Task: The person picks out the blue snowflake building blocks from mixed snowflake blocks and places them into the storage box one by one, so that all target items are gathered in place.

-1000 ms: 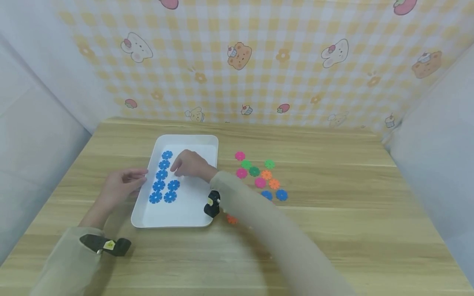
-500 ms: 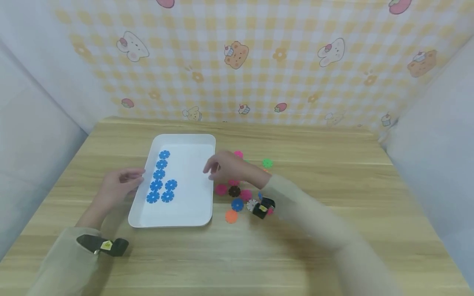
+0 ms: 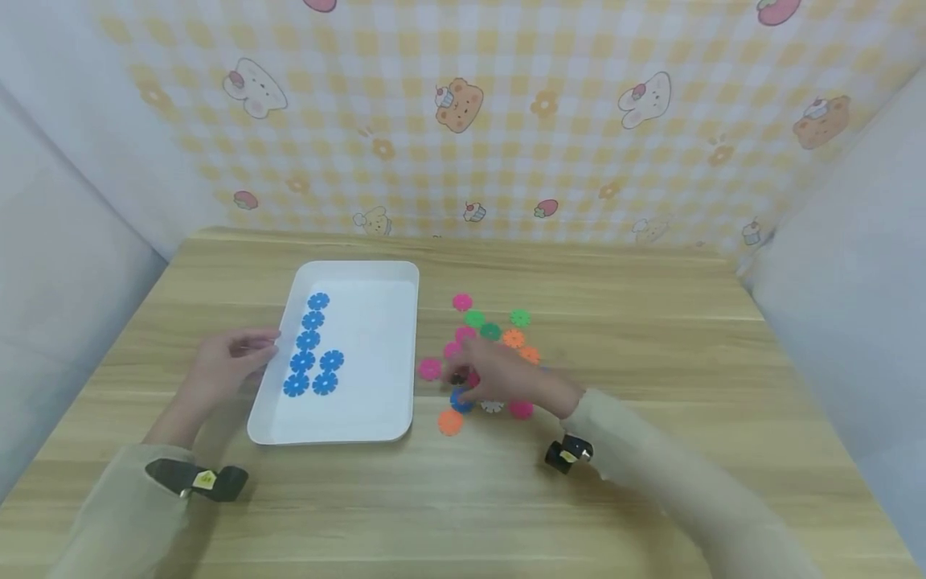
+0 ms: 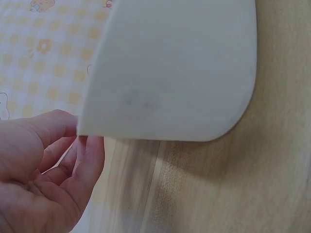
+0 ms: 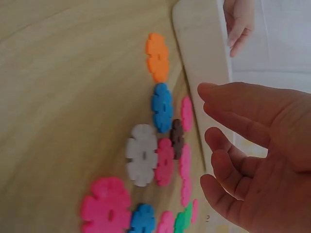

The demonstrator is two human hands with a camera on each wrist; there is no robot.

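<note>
My left hand (image 3: 224, 366) is at the left side of a white tray (image 3: 376, 430), its fingertips touching the rim; the left wrist view shows them against the tray's edge. Inside the tray lie several blue flower-shaped interlocking discs (image 3: 308, 340), one long column and a short second one. My right hand (image 3: 502, 374) is over the loose discs right of the tray, nearest a blue disc (image 5: 162, 108) and a dark brown one (image 5: 177, 139). In the right wrist view its thumb and fingers are apart, with nothing between them. It partly hides the discs below in the head view.
On the wooden table (image 3: 651, 346), loose discs include an orange one (image 3: 450, 422), a white one (image 5: 142, 155), a pink one (image 3: 430, 369) and a light green one (image 3: 520, 318). A checked cloth (image 3: 405, 112) hangs behind the table.
My right hand has left the tray's inside and moved right and toward me, over the loose discs. The left hand stays at the tray's rim. The blue discs in the tray keep their arrangement.
</note>
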